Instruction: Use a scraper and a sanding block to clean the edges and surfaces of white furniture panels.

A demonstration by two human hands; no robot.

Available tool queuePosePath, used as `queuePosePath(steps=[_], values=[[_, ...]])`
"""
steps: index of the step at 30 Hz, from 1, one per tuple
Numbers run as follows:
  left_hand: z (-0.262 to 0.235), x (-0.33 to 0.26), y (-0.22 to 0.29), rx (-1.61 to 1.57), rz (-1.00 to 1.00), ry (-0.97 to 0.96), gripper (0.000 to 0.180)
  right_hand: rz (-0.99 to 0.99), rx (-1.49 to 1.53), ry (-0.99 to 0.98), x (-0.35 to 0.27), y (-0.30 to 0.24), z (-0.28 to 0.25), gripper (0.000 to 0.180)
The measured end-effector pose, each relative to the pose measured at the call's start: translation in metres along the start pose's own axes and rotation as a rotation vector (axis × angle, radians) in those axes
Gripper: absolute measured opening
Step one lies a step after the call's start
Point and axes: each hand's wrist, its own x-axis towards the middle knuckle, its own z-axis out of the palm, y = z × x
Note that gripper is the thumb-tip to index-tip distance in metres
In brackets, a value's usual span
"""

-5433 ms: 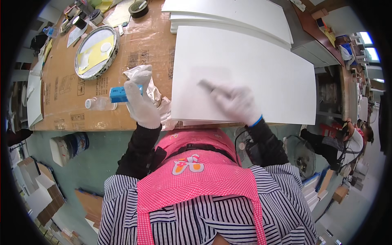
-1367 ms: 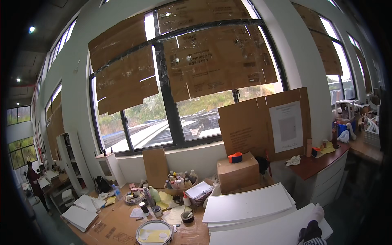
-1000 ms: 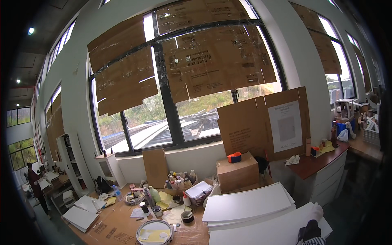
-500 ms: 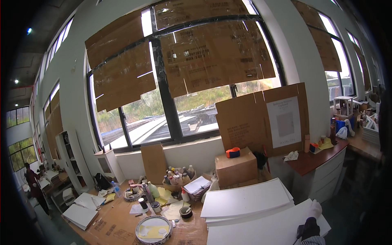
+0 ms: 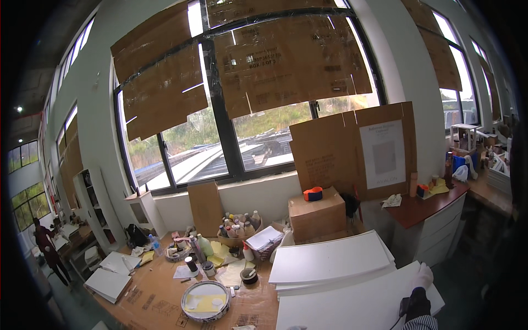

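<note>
My right hand (image 5: pixel 423 275), in a white glove, is at the far right edge of a large white panel (image 5: pixel 352 302). Its fingers look closed over that edge, though their tips are hard to make out. A black cuff and a striped sleeve cover the forearm, with a small black object and a cord at the wrist. Behind lies a stack of white panels (image 5: pixel 330 257), partly under or against the near one. At the bottom edge, a pale sliver that looks like my gloved left hand (image 5: pixel 297 328) shows by the panel's near left part; its fingers are hidden.
On the cardboard-covered table (image 5: pixel 148 297) stand a round tin (image 5: pixel 204 314), a dark bowl (image 5: pixel 249 276), a box of bottles (image 5: pixel 236 228) and papers. A cardboard box (image 5: pixel 318 217) sits behind the panels, a red-topped cabinet (image 5: pixel 423 209) to the right. A person (image 5: pixel 47 247) stands far left.
The view has shifted slightly, with the scene sitting a little higher. A pale sliver has appeared at the bottom edge. My right hand stays at the panel's edge.
</note>
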Motion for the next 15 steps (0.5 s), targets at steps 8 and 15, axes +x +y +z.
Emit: queuePosePath(steps=[8,15], values=[[-0.004,-0.004,0.011,-0.079,-0.089,-0.049,0.026,-0.029,0.007,-0.004,-0.003,0.0,-0.01,0.021],[0.002,-0.003,0.005,0.03,0.043,0.013,0.027,-0.083,-0.008,0.066,0.002,0.01,0.014,0.027]])
